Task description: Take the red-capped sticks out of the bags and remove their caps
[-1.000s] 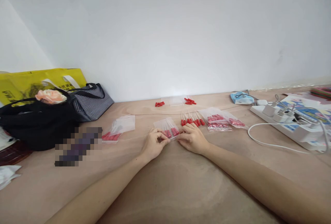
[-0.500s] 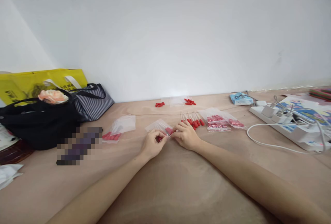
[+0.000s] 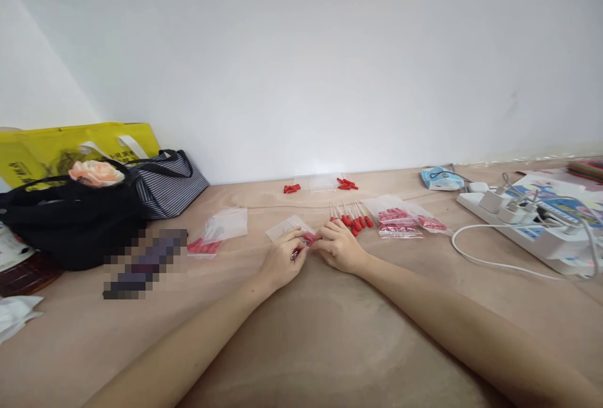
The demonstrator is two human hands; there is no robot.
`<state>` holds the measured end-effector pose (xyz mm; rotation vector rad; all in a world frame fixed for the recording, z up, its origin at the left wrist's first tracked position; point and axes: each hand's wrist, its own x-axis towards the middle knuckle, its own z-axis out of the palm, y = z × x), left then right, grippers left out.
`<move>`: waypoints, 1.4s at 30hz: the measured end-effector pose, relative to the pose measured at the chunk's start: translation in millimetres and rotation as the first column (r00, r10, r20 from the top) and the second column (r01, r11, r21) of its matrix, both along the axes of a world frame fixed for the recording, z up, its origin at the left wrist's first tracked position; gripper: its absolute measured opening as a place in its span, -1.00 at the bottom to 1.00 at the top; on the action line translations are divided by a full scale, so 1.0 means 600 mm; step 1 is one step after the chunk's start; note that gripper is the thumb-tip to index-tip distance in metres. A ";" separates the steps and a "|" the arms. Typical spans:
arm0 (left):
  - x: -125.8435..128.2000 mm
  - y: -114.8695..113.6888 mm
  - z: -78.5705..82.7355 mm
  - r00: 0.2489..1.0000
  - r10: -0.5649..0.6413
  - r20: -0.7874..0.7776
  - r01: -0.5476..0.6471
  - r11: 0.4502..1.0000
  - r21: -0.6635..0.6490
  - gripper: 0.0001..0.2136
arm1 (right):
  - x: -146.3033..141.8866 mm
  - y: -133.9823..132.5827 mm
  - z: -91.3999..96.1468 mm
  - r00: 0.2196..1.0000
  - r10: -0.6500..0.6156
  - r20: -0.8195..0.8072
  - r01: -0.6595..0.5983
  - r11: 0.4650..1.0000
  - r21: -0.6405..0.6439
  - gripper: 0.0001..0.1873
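In the head view, the clear bag [image 3: 285, 226] of red-tipped sticks lies between both hands, its long axis slanting away leftward; left hand [image 3: 285, 258] and right hand [image 3: 341, 247] pinch its near end, neither clearly nearer.

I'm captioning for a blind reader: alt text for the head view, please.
A person's left hand and right hand pinch a clear plastic bag of red-tipped sticks at a brown tabletop. Beyond, toward the right, lie loose sticks, filled clear bags and a white power strip; a black bag and striped bag stand left.
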<state>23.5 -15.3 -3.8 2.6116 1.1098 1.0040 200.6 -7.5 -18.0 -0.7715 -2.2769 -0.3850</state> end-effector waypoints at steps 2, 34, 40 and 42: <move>0.001 0.002 -0.002 1.000 0.008 0.016 -0.007 1.000 -0.026 -0.85 | -0.001 0.000 0.001 1.000 0.008 0.003 -0.008 1.000 -0.019 -0.79; -0.063 0.021 0.022 0.977 0.061 -0.204 -0.078 0.994 -0.077 -0.82 | -0.004 -0.015 0.000 0.939 -0.291 -0.184 0.174 0.861 -0.478 -0.78; -0.071 -0.008 0.026 0.980 -0.045 -0.193 0.030 0.996 -0.081 -0.82 | -0.008 -0.015 0.001 0.937 -0.176 -0.303 -0.016 0.843 -0.538 -0.61; -0.071 -0.009 0.026 0.983 -0.061 -0.174 0.045 0.995 -0.092 -0.82 | -0.010 -0.014 0.003 0.935 -0.176 -0.307 -0.026 0.831 -0.556 -0.61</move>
